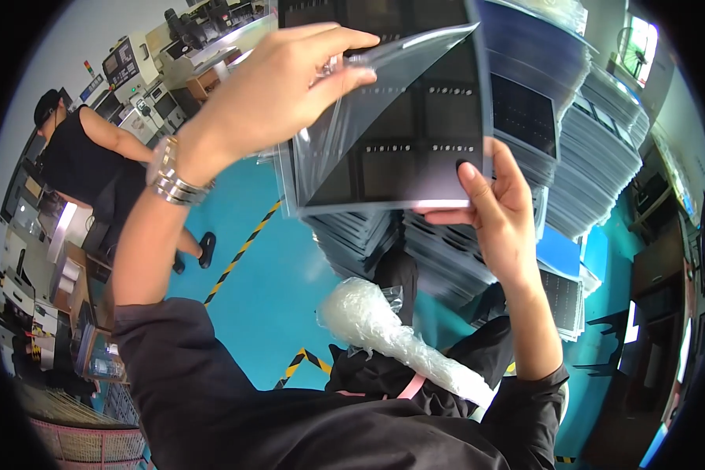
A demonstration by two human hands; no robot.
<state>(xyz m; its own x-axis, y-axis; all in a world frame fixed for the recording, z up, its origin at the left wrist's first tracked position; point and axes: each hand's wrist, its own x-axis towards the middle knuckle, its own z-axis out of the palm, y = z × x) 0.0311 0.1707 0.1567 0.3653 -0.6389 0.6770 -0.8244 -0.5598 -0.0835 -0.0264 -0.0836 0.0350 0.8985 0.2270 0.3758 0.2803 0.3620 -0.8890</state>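
My left hand [278, 90], with a metal watch on its wrist, pinches a thin clear plastic film [368, 106]. That film is lifted off the upper left of a dark rectangular sheet [446, 117] and folds back along a slanting line. Rows of small light marks run across the sheet's glossy face. At the sheet's lower right corner my right hand [500, 211] grips the edge, thumb on the front and fingers behind. A wad of crumpled clear film [368, 313] lies across my lap.
Tall stacks of similar sheets [595, 149] rise behind and to the right, with lower stacks [446, 254] in front of me. A person in black [94, 157] stands at the left near machines [129, 66]. Yellow-black tape [239, 258] marks the blue floor. A pink basket [86, 442] sits lower left.
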